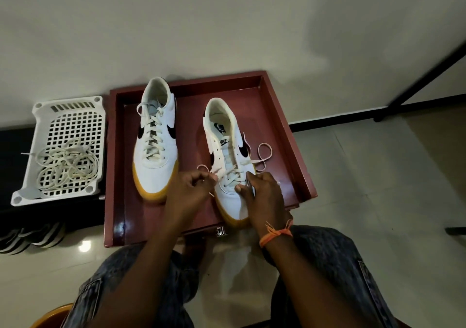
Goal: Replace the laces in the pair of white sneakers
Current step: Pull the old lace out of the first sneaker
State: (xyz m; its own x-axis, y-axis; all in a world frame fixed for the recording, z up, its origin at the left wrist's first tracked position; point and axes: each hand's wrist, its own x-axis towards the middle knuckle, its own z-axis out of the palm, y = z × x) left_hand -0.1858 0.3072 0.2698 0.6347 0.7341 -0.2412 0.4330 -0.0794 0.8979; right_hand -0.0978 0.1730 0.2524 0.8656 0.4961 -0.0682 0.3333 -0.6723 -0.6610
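Observation:
Two white sneakers with black swooshes and yellow soles stand in a dark red tray (285, 116), toes toward me. The left sneaker (155, 141) is laced to the top. The right sneaker (228, 151) carries a cream lace (261, 157) only through its lower eyelets, with a loose loop lying to its right. My left hand (190, 186) pinches one end of that lace just left of the toe. My right hand (262, 189) pinches the lace at the toe-end eyelets and rests on the shoe. An orange thread circles my right wrist.
A white perforated plastic basket (63, 111) at the left of the tray holds a tangle of loose cream laces (66, 165). Striped shoes (30, 237) lie on the floor below it. A black metal leg (423, 75) slants at the right. My knees in jeans fill the foreground.

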